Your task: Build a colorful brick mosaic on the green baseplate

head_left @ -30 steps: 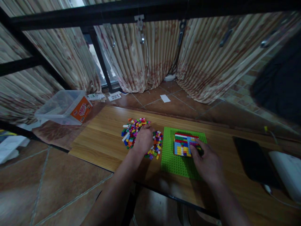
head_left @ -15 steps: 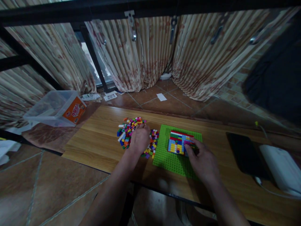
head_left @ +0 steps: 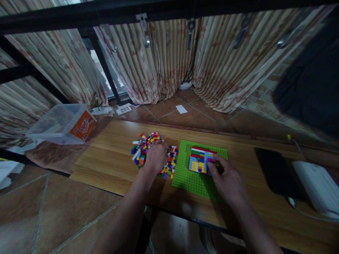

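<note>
A heap of small coloured bricks (head_left: 144, 146) lies on the wooden table (head_left: 111, 155). My left hand (head_left: 156, 157) rests palm down on the heap, fingers curled into the bricks; what they grip is hidden. To the right lies a green baseplate (head_left: 194, 180) bearing a flat block of coloured bricks (head_left: 200, 159). My right hand (head_left: 229, 180) lies on the baseplate's right part, its fingertips pressed on the near right corner of the brick block.
A clear plastic tub with an orange label (head_left: 62, 123) stands at the table's far left. A black tablet (head_left: 278, 171) and a white device with a cable (head_left: 315, 188) lie at the right. Striped curtains (head_left: 164, 60) and a black bar hang behind.
The view has shifted slightly. Both hands stay in place: the left on the brick heap, the right on the brick block's near corner.
</note>
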The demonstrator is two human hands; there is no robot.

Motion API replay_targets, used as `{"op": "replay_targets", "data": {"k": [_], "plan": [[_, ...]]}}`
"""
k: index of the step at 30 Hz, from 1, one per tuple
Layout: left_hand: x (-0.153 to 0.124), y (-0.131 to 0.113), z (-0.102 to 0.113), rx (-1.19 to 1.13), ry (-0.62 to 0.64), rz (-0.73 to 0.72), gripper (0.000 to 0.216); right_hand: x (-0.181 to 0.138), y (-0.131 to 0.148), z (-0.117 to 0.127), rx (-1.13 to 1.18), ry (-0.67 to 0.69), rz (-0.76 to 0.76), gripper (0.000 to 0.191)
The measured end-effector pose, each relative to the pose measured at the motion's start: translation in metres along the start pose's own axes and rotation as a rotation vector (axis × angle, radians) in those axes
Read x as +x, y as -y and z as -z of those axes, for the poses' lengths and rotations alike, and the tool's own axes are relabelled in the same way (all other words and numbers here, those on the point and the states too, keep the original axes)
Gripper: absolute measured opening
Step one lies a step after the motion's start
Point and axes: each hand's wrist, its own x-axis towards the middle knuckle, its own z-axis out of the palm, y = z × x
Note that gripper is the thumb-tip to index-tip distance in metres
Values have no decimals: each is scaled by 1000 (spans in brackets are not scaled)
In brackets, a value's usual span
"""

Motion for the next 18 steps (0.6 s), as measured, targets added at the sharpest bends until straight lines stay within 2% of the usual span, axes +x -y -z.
{"op": "replay_targets", "data": {"k": [4,10,13,18], "plan": [[-2,-13,7,-131,-76,-17,20,0,1,0,17,7,-3,52],[-13,-51,-7,-476,-53,-265,20,0,3,0,33,-11,-1,50],[-14,-64,-17,-515,-53,-285,19,-1,3,1,31,-7,7,50],[-11,-71,-23,-494,-58,-270,21,-1,2,2,56,-10,34,48]]}}
